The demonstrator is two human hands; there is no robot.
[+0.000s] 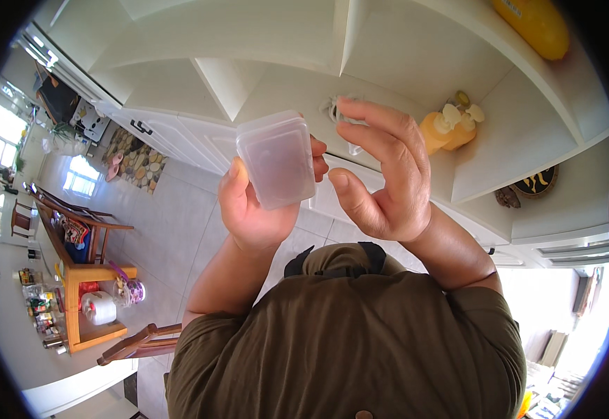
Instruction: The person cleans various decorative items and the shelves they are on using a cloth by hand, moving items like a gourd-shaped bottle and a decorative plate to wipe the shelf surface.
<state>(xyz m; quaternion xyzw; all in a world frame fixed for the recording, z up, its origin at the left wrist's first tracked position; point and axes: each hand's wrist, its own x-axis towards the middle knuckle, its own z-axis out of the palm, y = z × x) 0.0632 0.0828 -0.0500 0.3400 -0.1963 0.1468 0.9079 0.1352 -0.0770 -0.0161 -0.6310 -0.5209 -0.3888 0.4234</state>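
Note:
A translucent plastic box with rounded corners (278, 162) is held up in front of the white shelf unit. My left hand (260, 209) grips it, thumb along one side and fingers curled behind the other. Just to the right, my right hand (388, 173) is raised with its fingers bent and spread, holding nothing. It stands apart from the box. Behind its fingertips, a small crumpled whitish item (331, 109) lies on the shelf, partly hidden. I cannot tell whether the box holds anything.
Two orange pump bottles (448, 128) stand on the white shelf (388, 73) beyond my right hand. A yellow object (537, 26) sits on the upper right shelf. To the left are a wooden table (73, 272), chairs (142, 343) and a pebble-patterned mat (134, 157) on the tiled floor.

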